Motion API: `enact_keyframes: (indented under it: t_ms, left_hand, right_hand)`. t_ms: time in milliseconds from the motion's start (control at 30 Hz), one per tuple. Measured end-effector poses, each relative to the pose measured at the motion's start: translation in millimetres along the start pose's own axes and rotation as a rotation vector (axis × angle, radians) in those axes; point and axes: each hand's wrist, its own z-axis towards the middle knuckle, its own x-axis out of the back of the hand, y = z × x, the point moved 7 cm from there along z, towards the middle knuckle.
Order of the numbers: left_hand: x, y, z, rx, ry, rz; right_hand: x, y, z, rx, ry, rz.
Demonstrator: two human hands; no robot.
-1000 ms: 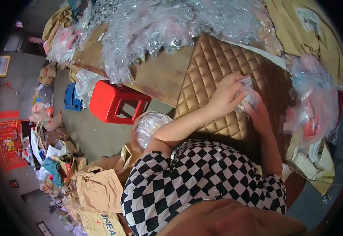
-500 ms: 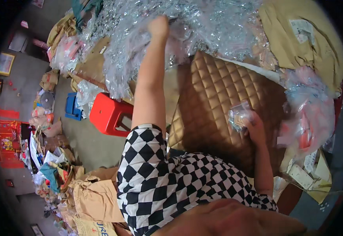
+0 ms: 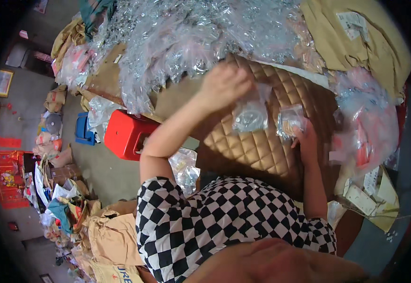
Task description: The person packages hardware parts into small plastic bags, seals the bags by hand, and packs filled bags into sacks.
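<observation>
My left hand, slightly blurred, is closed on the top of a clear plastic bag with grey metal-looking parts in it. This bag hangs over the brown quilted pad. To its right, my right hand grips a smaller clear bag holding tan pegs and some shiny bits. The two bags are close together but apart. Beyond the pad, a large heap of clear bags filled with small metal parts covers the far side.
A red plastic stool stands at the left, near a blue folded stool. Pink-tinted clear bags lie at the right, below a tan sack. Paper sacks and piled goods line the left floor.
My left hand has come back from the far heap toward the pad, now carrying a clear bag of metal parts. My right hand stays nearly in place with its small bag.
</observation>
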Motion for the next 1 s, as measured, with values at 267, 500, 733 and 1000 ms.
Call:
enact_keyframes:
  t_ms: [267, 500, 733, 1000]
  left_hand:
    - [-24.9, 33.0, -81.9, 1.031, -0.413, -0.811]
    - [41.0, 48.1, -8.6, 0.614, -0.181, -1.125]
    - [47.2, 63.5, -18.8, 0.511, -0.218, -1.021]
    - [53.0, 67.2, -18.9, 0.333, -0.245, -1.012]
  right_hand:
    - [4.3, -62.9, 19.7, 0.221, 0.082, -0.025]
    - [-87.4, -152.8, 18.7, 0.494, -0.399, -0.376]
    - [-124.8, -171.9, -33.3, 0.893, -0.637, -0.867]
    - [-132.3, -123.6, -45.9, 0.885, -0.891, -1.228]
